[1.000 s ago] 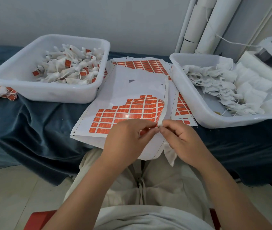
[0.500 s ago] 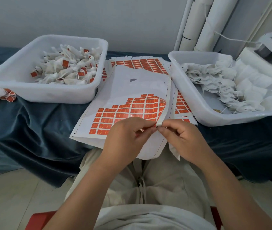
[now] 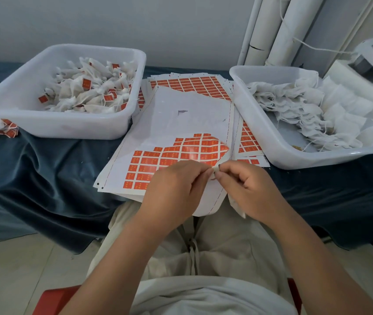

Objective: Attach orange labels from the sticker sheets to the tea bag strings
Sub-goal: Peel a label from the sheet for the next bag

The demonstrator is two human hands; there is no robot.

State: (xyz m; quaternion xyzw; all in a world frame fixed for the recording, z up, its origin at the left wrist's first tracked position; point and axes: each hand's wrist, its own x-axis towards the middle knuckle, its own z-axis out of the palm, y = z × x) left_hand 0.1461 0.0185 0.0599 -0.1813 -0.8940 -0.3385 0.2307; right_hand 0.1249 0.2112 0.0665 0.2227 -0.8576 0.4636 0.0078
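Nearest: person seated, both forearms reaching forward over the lap. Left hand (image 3: 176, 189) and right hand (image 3: 251, 189) meet fingertip to fingertip at the near right edge of the top sticker sheet (image 3: 187, 123). Both are curled into a fine pinch on the same spot. A pale scrap (image 3: 213, 176) shows between the tips; cannot tell whether it is label backing, string or both. A white tea bag (image 3: 235, 206) hangs out from under the right palm, below the pinch and just off the sheet's near edge.

Judgement: one label is being worked onto this bag's string, either just lifted or being folded shut. The next move calls for a firm squeeze so the halves bond around the string, then a drop into the finished tub.

The sheet's right edge curls up toward the fingertips. Its orange labels (image 3: 172, 155) fill only the near part, just beyond the left knuckles; the far part is bare. The sheet overhangs the dark blue cloth (image 3: 44, 173).

Farther: more sticker sheets (image 3: 194, 84) lie underneath. Left tub (image 3: 63, 133) holds labelled tea bags (image 3: 90, 94). Right tub (image 3: 294, 161) holds unlabelled tea bags (image 3: 294, 105), well apart from the pinch. White tubes (image 3: 287, 26) lean on the far wall.
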